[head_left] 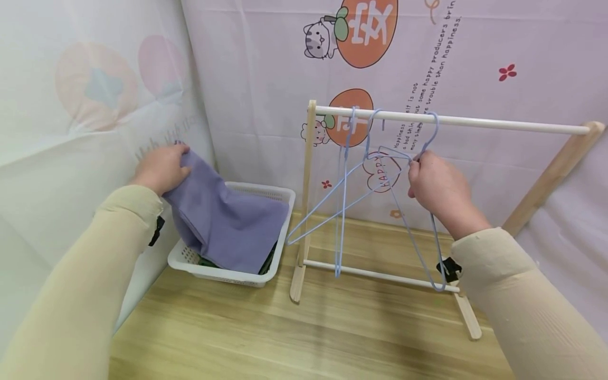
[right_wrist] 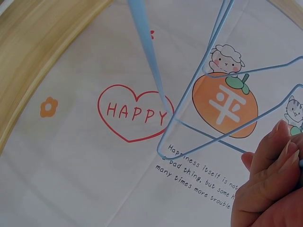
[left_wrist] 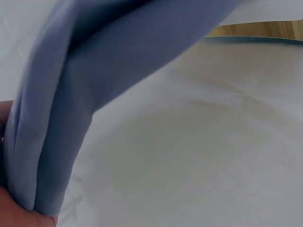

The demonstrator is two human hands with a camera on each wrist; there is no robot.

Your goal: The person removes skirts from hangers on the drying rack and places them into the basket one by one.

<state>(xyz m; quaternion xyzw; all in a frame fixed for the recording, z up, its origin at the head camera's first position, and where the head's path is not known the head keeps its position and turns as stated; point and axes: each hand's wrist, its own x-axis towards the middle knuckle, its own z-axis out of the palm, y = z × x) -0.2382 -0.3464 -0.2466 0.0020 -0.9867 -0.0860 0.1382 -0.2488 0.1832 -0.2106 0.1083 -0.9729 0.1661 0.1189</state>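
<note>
My left hand grips the raised upper end of a purple cloth; its lower part drapes in a white plastic basket. The left wrist view shows the cloth hanging in folds from the fingers. At the rack, my right hand pinches a light blue clothes hanger just below its hook, which is still over the top rail. Other blue hangers hang to its left. In the right wrist view the fingers are curled, and part of the hand is cut off.
The wooden rack has a left post, a slanted right post and a low crossbar. It stands on a wood-grain table. Printed white fabric hangs behind and at the left. Dark green material shows under the cloth.
</note>
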